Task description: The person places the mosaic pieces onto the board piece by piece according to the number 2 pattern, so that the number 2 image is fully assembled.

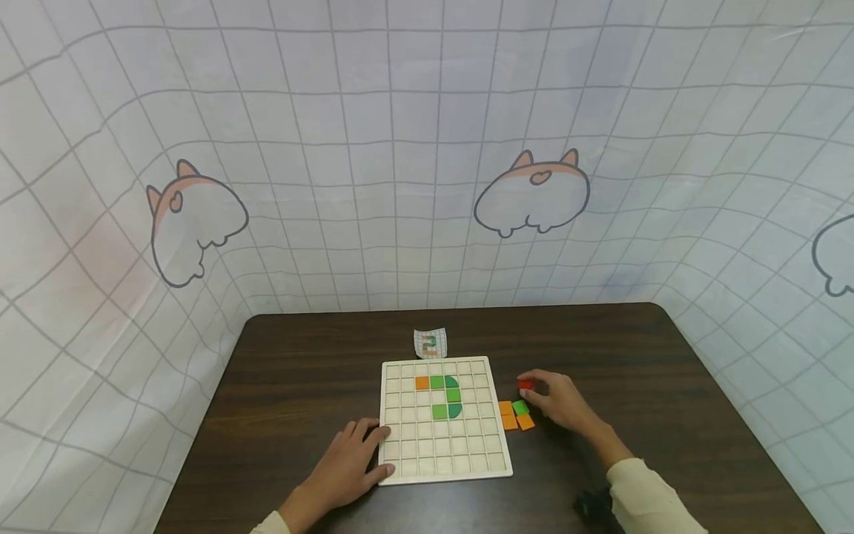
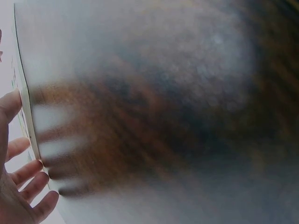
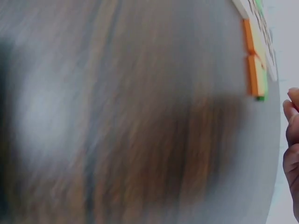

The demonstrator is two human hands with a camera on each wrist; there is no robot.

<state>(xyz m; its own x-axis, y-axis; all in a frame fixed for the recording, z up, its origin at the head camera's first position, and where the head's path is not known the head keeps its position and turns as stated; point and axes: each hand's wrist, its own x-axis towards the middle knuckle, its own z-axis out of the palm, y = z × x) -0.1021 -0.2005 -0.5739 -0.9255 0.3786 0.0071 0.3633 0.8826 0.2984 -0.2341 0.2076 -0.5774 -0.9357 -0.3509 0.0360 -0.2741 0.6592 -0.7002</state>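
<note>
A white gridded board [image 1: 408,443] lies on the dark wooden table. In its upper part sit an orange square tile [image 1: 422,383], several green square tiles [image 1: 437,382] and two dark green rounded tiles [image 1: 454,411]. Spread along the board's left edge, my left hand [image 1: 348,461] touches it with thumb and fingertips; the left wrist view shows these fingers [image 2: 32,171] at the rim. Right of the board, my right hand [image 1: 562,401] pinches a red tile [image 1: 525,385] between thumb and forefinger. In the right wrist view, only part of that hand [image 3: 293,140] shows, with the tile mostly hidden.
Loose orange tiles [image 1: 508,417] and a green tile [image 1: 520,407] lie against the board's right side. Behind the board is a small printed pattern card [image 1: 430,343]. A dark object [image 1: 590,506] sits by the right sleeve. White gridded curtains [image 1: 414,259] surround the table.
</note>
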